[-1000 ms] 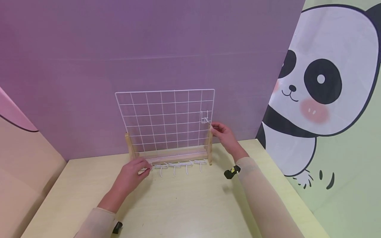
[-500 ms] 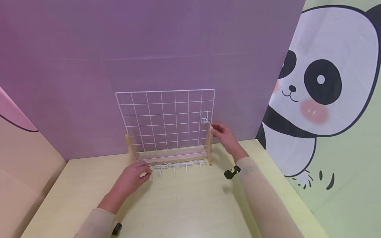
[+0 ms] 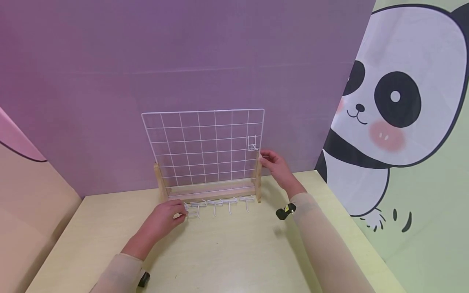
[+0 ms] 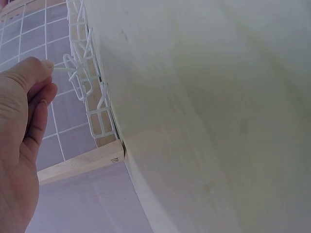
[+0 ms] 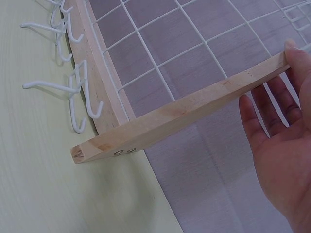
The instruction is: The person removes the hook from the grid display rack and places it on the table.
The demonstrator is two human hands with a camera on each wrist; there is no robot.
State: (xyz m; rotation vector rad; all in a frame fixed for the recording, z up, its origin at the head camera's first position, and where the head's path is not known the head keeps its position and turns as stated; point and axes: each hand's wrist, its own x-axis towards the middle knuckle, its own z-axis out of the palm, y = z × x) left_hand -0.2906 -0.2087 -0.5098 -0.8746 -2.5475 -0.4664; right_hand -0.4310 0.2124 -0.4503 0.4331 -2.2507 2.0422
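Note:
A white wire grid panel (image 3: pixel 205 146) stands in a wooden stand (image 3: pixel 212 195) near the back of the table. My left hand (image 3: pixel 166 217) is low at the stand's left end. Between its thumb and finger it pinches the prong of a white wire hook (image 4: pixel 77 80). Right behind that one, another hook (image 4: pixel 100 119) leans at the wooden base. My right hand (image 3: pixel 278 169) holds the top of the right wooden post (image 5: pixel 194 107), thumb on its front edge. One hook (image 3: pixel 252 145) hangs on the panel's right side, just above that hand.
Several more white hooks (image 3: pixel 229 202) stand in a row along the front of the base, prongs pointing toward me. The pale wooden table (image 3: pixel 234 252) spreads in front of them. A purple wall (image 3: pixel 220 61) rises behind; a panda-painted wall (image 3: pixel 421 203) is at the right.
My left hand has drawn back and slightly down from the row, with a hook now showing at its fingertips. My right hand stays on the post.

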